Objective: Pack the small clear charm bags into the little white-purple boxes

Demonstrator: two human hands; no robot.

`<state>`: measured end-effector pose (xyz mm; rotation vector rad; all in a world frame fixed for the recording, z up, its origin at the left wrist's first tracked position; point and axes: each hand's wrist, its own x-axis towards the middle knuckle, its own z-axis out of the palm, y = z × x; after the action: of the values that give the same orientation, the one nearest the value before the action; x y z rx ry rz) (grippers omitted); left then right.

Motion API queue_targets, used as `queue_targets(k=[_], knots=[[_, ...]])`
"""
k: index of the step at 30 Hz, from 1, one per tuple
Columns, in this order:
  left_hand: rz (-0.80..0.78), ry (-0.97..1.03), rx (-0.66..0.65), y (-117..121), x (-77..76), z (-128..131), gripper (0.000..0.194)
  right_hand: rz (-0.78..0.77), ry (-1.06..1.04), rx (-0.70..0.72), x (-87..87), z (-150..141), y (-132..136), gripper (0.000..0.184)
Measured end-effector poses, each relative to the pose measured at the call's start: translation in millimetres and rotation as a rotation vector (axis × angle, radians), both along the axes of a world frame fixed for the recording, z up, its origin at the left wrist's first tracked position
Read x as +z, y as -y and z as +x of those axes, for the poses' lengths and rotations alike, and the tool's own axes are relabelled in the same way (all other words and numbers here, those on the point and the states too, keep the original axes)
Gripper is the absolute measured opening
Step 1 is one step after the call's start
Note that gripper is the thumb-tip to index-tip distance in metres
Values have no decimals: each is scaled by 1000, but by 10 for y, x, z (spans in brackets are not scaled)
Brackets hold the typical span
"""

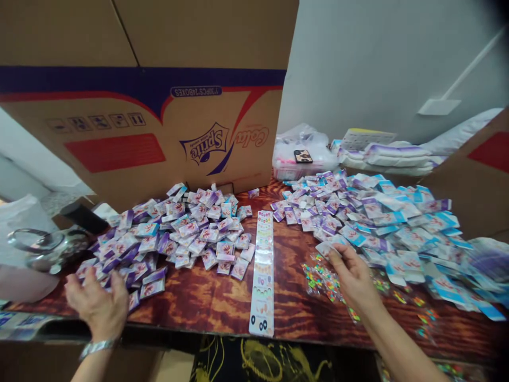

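My left hand (97, 303) is open, fingers spread, at the near edge of a heap of small filled boxes (199, 233) with purple, white and blue printing. Whether its fingertips touch the boxes I cannot tell. Between the thumb and fingers of my right hand (352, 273) is a small white box (325, 248), partly hidden by the fingers. Just below that hand lie small clear packets of bright candy (324, 281). Behind it spreads a heap of flatter small cartons (401, 228), mostly blue and white.
A printed strip (262, 276) lies on the wood-patterned table (214, 302) between the heaps. A tall cardboard box (159, 138) stands behind the left heap. At the back are a plastic bag (304, 140) and a phone (303, 156). A metal kettle-like item (59, 246) sits far left.
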<state>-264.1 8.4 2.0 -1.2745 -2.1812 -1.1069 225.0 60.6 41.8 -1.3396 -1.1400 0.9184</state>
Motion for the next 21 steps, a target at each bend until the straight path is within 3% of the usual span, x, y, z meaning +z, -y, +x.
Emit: queue_targets(k=[1,2,6,9,13,18,21], knots=[[56,18,-27,-3,73,204,58,-6,33,45,13,-58,13,27],[33,83,-143,-3,145,446,56,-17,66,111,24,-140,32,27],[-235,715,-711,9,411,1555,43,-42,113,391,56,-608,145,28],[-345,1113,-963,-18,539,2143,45,-41,84,511,85,-880,226,28],[-349,1268,-1075,-64,549,2360,34,16,148,555,146,-972,285,23],[-320,1217,-1032,-51,442,2325,24,178,392,567,178,-948,304,22],[-317,1163,-1010,-27,402,2343,26,219,424,597,156,-954,310,19]])
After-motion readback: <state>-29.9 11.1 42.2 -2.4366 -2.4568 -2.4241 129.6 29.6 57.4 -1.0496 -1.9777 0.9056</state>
